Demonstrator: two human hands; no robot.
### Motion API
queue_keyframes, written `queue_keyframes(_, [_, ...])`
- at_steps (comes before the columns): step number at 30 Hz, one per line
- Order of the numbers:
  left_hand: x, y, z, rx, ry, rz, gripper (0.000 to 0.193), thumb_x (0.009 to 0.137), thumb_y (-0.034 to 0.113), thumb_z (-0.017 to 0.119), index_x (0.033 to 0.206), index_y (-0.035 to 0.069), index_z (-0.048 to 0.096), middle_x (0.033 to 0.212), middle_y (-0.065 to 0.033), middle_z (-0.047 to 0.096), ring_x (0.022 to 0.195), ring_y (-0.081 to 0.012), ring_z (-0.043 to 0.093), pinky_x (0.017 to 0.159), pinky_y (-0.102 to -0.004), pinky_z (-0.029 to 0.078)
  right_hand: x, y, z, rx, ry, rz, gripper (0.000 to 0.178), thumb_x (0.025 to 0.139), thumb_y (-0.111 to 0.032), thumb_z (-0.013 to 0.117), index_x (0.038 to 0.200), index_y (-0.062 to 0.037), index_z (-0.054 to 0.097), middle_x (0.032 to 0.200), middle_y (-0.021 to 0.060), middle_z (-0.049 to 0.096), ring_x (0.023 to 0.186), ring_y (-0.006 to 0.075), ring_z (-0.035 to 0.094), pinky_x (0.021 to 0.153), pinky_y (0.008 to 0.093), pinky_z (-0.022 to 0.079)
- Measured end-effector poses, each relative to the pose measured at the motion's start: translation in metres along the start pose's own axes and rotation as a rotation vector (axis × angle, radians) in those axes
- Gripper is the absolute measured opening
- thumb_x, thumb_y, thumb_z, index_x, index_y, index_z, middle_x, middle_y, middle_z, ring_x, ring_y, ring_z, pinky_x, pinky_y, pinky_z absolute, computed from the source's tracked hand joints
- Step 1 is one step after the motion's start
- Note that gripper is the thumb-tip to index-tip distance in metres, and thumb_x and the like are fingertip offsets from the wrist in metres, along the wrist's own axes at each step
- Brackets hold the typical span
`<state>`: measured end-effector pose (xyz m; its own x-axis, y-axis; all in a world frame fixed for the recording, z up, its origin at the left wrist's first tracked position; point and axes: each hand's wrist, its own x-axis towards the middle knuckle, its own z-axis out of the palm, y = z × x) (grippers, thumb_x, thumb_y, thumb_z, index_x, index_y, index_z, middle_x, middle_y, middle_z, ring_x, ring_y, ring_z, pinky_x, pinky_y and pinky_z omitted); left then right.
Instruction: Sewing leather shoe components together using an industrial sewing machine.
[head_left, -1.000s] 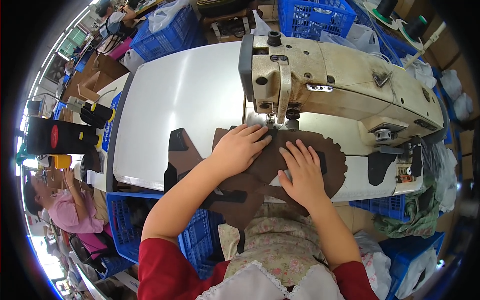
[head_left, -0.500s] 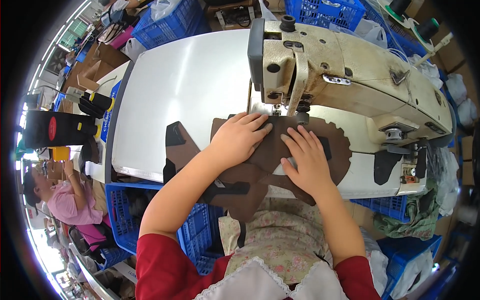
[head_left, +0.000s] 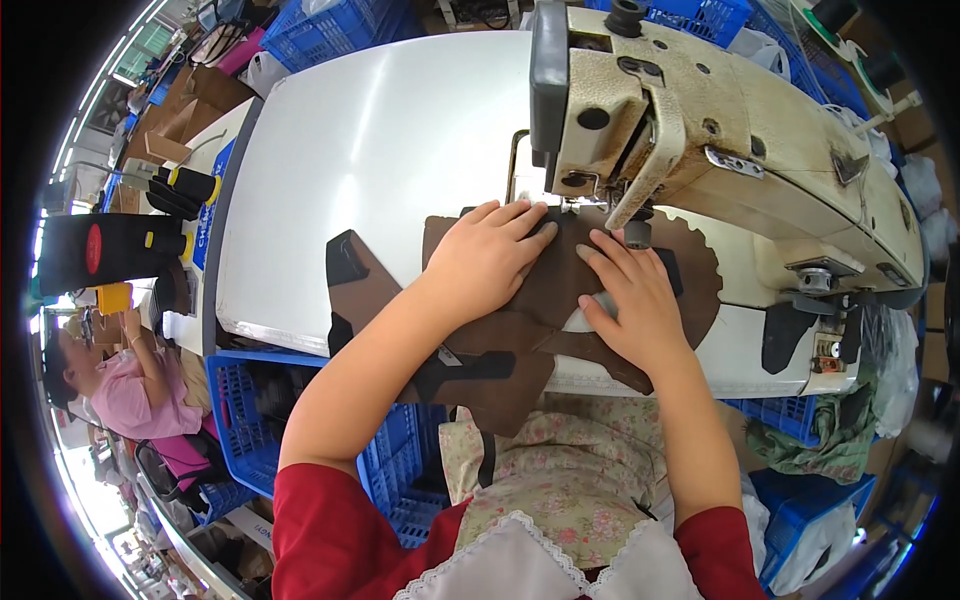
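A large brown piece of sheet material (head_left: 520, 350) with dark patches and a scalloped right edge lies on the white sewing table. Its top edge reaches the presser foot and needle area of a cream sewing machine (head_left: 690, 110). My left hand (head_left: 487, 258) lies flat on the brown piece, its fingertips just left of the needle area. Just right of that area, my right hand (head_left: 635, 300) rests on the same piece with fingers spread, over a small pale spot. Both hands are open and press from above. The needle tip is too small to make out.
A loose black piece (head_left: 787, 335) lies right of the work. Blue crates (head_left: 250, 425) stand below the table's left front edge, others behind the machine. Black thread cones (head_left: 195, 185) stand at the left. Farther left sits a person in a pink shirt (head_left: 150, 395).
The machine appears larger and farther right as the view has shifted. The brown piece and both hands have shifted slightly left relative to the needle area. Both hands stay flat on it.
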<state>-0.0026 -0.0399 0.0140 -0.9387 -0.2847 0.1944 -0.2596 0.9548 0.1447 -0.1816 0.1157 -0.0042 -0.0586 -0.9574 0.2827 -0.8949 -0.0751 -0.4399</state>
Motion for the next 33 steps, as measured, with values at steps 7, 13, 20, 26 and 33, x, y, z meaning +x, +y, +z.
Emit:
queue_keyframes(7, [0.0007, -0.0040, 0.0025, -0.002, -0.021, -0.011, 0.037, 0.088, 0.014, 0.062, 0.124, 0.008, 0.063, 0.135, -0.0123, 0.058, 0.128, -0.0287, 0.052, 0.105, -0.0446, 0.042, 0.0018, 0.0015, 0.0008, 0.036, -0.004, 0.014, 0.050, 0.079, -0.022, 0.070, 0.126, -0.0084, 0.060, 0.124, 0.0127, 0.060, 0.128, 0.0332, 0.048, 0.113, 0.0477, 0.033])
queue_keyframes(13, [0.0025, -0.0022, 0.0010, -0.005, -0.044, -0.014, 0.039, 0.088, 0.014, 0.061, 0.127, 0.009, 0.062, 0.138, -0.0122, 0.056, 0.130, -0.0284, 0.050, 0.107, -0.0446, 0.041, 0.0012, 0.0017, -0.0011, 0.042, -0.013, 0.027, 0.050, 0.079, -0.022, 0.070, 0.127, -0.0084, 0.060, 0.120, 0.0131, 0.061, 0.128, 0.0347, 0.048, 0.113, 0.0480, 0.032])
queue_keyframes(20, [0.0024, -0.0021, 0.0017, -0.039, -0.017, -0.028, 0.036, 0.086, 0.013, 0.062, 0.122, 0.008, 0.065, 0.136, -0.0128, 0.057, 0.128, -0.0297, 0.051, 0.107, -0.0451, 0.041, 0.0019, 0.0006, -0.0019, 0.026, -0.017, 0.025, 0.050, 0.080, -0.022, 0.069, 0.127, -0.0080, 0.059, 0.117, 0.0135, 0.061, 0.130, 0.0362, 0.047, 0.113, 0.0485, 0.032])
queue_keyframes(26, [0.0031, -0.0026, 0.0021, -0.045, -0.007, -0.009, 0.034, 0.086, 0.013, 0.062, 0.119, 0.006, 0.065, 0.134, -0.0133, 0.058, 0.127, -0.0301, 0.052, 0.106, -0.0453, 0.042, 0.0007, -0.0009, -0.0010, 0.037, -0.036, 0.048, 0.050, 0.081, -0.023, 0.068, 0.128, -0.0082, 0.059, 0.116, 0.0137, 0.061, 0.130, 0.0363, 0.047, 0.113, 0.0488, 0.032])
queue_keyframes(33, [0.0034, -0.0026, 0.0004, -0.066, -0.008, -0.013, 0.034, 0.085, 0.012, 0.062, 0.118, 0.005, 0.065, 0.131, -0.0145, 0.059, 0.127, -0.0306, 0.052, 0.104, -0.0455, 0.042, 0.0017, -0.0028, -0.0019, 0.007, -0.040, 0.050, 0.049, 0.082, -0.023, 0.066, 0.128, -0.0077, 0.059, 0.116, 0.0139, 0.061, 0.130, 0.0364, 0.047, 0.114, 0.0487, 0.031])
